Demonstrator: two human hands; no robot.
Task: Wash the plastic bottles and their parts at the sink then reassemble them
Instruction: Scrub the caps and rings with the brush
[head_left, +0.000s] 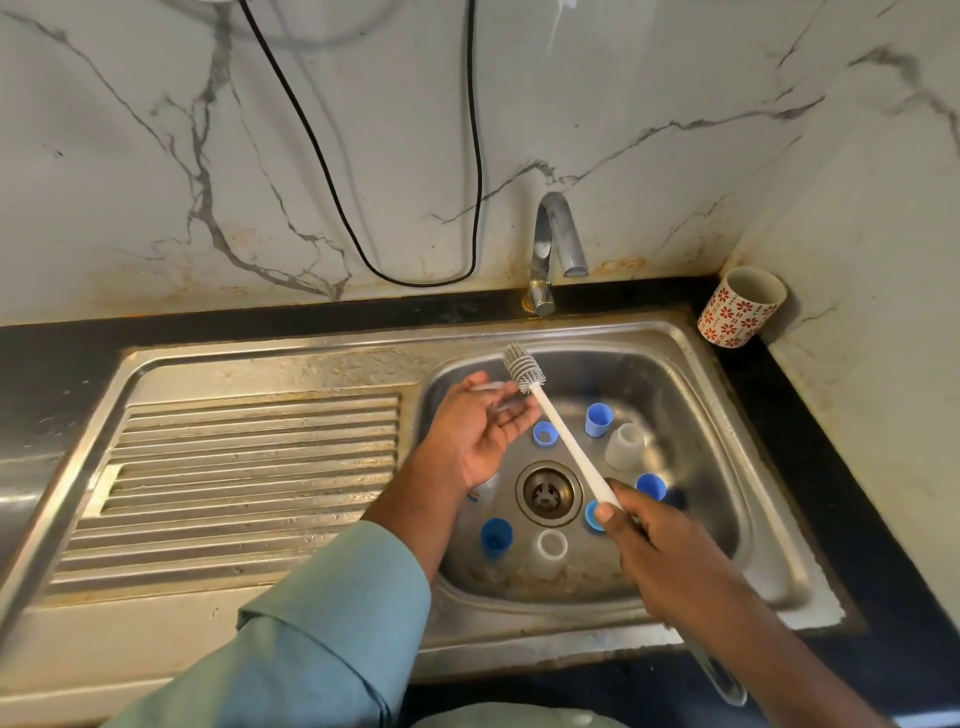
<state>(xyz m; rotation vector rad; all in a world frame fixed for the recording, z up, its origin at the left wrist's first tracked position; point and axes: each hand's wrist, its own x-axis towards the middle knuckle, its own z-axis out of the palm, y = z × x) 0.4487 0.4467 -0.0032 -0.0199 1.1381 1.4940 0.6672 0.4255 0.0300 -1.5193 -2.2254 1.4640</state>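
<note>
Right hand (631, 525) grips white long-handled bottle brush (563, 436), left hand (480, 431) lies spread and seemingly empty; I judge scrubbing underway, next needing a blue plastic cap (496, 538) from the steel sink (691, 519).

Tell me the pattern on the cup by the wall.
Red flowers on white, seen in the head view: the cup.

Five blue caps are sitting in the basin: one (598, 420), two (544, 433), three (650, 486), four (592, 514), five (496, 537). Two clear pieces are lying among them (625, 446) (551, 550). One brush (521, 370) is hovering above. One tap (556, 244) and one mug (740, 306) are standing by.
</note>
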